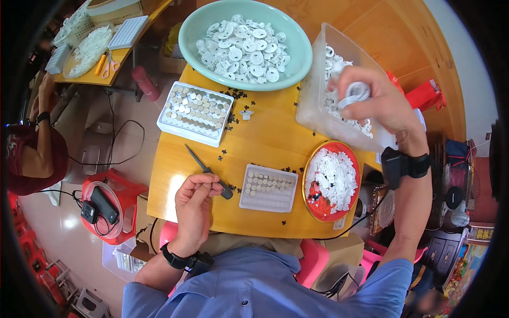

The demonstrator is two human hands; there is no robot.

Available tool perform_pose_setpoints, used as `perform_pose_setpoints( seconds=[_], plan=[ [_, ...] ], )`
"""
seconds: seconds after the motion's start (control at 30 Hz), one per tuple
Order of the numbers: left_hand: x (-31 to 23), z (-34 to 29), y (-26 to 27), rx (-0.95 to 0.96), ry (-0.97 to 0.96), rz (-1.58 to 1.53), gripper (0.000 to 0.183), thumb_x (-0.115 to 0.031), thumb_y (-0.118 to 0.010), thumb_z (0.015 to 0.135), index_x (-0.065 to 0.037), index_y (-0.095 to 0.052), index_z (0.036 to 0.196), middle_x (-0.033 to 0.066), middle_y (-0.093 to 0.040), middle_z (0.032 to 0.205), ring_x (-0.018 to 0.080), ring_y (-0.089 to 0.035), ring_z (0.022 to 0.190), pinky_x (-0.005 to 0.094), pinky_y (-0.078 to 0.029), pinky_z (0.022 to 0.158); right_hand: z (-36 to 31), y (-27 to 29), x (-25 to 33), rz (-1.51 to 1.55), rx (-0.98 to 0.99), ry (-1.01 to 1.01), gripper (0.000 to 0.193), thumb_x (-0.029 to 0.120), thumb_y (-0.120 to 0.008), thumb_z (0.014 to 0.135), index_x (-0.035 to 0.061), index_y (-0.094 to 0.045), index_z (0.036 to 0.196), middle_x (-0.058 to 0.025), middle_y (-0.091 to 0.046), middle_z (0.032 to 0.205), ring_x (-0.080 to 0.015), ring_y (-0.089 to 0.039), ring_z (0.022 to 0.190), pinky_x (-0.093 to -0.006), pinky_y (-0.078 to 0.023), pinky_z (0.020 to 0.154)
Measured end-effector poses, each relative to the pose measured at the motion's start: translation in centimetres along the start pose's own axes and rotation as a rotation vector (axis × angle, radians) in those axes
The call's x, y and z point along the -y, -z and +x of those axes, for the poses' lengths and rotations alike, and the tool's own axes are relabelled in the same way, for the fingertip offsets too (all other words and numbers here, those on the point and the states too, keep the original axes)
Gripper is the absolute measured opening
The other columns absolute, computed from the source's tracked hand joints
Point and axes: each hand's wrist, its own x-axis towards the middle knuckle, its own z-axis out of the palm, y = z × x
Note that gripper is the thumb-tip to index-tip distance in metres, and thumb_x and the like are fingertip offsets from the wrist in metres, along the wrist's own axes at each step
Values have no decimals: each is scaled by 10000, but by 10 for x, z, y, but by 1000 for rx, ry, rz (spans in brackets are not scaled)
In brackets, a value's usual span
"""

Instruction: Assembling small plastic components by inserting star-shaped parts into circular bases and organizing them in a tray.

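Observation:
My right hand [379, 98] is raised over the clear plastic bin [310, 106] at the right, its fingers closed round a white round plastic piece [356, 93], slightly blurred. Similar white pieces lie in the bin. My left hand [193, 200] is at the table's near side with thumb and fingertips pinched; whatever they hold, if anything, is hidden. Just beyond those fingertips lies a dark screwdriver [205, 168], its handle to the right. A white tray of silver discs [268, 184] is right of it, and a fuller tray [195, 112] farther back. A single white piece [246, 114] lies mid-table.
A pale green basin [185, 45] heaped with white round pieces stands at the back. A red round tray [331, 214] holds small white parts. Small black cross-shaped parts [236, 95] are scattered about. At far left, a person [32, 153] sits by another table [101, 77] with scissors [110, 66].

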Motion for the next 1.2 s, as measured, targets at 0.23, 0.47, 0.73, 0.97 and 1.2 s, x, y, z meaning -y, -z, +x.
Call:
perform_pose_setpoints(
  seconds=[0.23,0.47,0.73,0.97,1.2],
  plan=[
    [-3,2,-3,6,26,0,89,-26,-548,952,-22,-628,990,99,-655,1026,161,-637,853,285,-502,818,36,-84,-24,-493,263,287,178,42,-653,701,57,-618,875,-133,-584,858,-304,-589,837,-374,-472,734],
    [-3,3,-3,-4,48,-14,96,-22,-546,950,-27,-628,1000,98,-656,1023,168,-638,863,290,-501,810,43,-137,-72,-863,118,446,80,60,-652,762,84,-627,834,-115,-534,876,-309,-583,888,-414,-472,711],
    [-2,3,-6,-3,31,-20,98,-14,-548,942,-28,-626,999,105,-655,1015,177,-636,857,302,-502,805,32,-134,-73,-836,173,383,176,65,-654,763,63,-679,938,-136,-527,1019,-324,-567,980,-413,-502,805],
    [-3,1,-3,-18,42,-20,90,-13,-536,946,-34,-619,972,101,-651,1000,167,-634,827,290,-501,785,-4,-113,-25,-794,91,403,464,-15,-671,714,55,-600,1167,-161,-520,1271,-365,-523,1178,-420,-495,937],
    [-6,-1,-4,-22,36,-15,93,-12,-526,949,-36,-613,973,97,-650,998,158,-632,828,285,-501,786,3,1,-7,-720,-206,-19,510,109,-728,756,85,-578,1243,-132,-584,1175,-286,-605,996,-370,-504,783]
  ],
)
